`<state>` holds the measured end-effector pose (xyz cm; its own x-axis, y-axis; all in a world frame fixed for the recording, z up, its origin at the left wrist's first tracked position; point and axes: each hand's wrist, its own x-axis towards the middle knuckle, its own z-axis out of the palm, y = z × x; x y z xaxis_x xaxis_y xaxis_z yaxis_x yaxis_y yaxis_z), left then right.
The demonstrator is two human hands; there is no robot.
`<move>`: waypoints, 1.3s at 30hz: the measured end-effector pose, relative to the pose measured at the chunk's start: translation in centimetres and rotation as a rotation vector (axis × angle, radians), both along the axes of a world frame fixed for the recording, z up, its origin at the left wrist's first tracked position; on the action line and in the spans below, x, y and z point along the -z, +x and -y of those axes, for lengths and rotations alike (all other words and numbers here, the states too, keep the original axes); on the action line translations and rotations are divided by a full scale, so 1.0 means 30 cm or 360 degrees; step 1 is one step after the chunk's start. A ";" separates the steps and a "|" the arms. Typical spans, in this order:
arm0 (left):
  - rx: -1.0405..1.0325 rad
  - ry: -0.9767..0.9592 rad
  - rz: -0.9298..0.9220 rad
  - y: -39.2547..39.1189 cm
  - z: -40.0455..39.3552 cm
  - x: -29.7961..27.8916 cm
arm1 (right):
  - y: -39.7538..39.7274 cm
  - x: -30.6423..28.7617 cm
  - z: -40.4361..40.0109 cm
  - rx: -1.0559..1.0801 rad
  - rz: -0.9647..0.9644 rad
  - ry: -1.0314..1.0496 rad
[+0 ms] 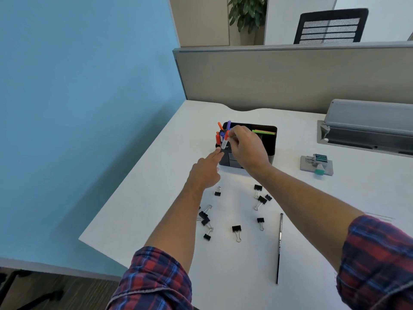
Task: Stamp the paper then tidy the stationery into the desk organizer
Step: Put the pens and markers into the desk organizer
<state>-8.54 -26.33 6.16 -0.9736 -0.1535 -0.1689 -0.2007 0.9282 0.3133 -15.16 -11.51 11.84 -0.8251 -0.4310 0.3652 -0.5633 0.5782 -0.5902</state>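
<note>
Presently, head view: right hand (244, 146) pinches an orange-capped marker (225, 141), tilted, its lower end at the pen compartment of the black desk organizer (269, 143), which already holds orange and purple markers (220, 132). Left hand (206, 168), fingers straight, touches the organizer's near-left corner. Green and orange sheets (263, 131) stand in the rear compartment, beyond the right hand. Black binder clips (237, 230) lie scattered on the white desk (156, 186) beneath and between both forearms. Dark pencil (279, 247) lies under the right forearm. Stamp (319, 161) on its grey pad (306, 163) sits right of the right hand, well apart.
</note>
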 end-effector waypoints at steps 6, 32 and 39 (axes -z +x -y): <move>0.0003 -0.0049 0.0018 -0.004 -0.008 0.000 | -0.003 0.011 0.006 -0.0102 0.0000 0.0285; -0.0006 -0.0040 -0.0129 -0.002 0.003 -0.009 | -0.011 0.117 -0.040 -0.0224 -0.0123 0.0798; 0.0061 -0.0222 -0.0160 -0.029 -0.012 -0.011 | 0.070 0.292 -0.149 -0.0020 -0.0075 0.0745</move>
<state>-9.40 -25.97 6.50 -0.9901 -0.1314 -0.0498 -0.1387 0.9704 0.1976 -13.07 -7.04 3.07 -0.8059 -0.5682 0.1663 -0.5920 0.7690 -0.2414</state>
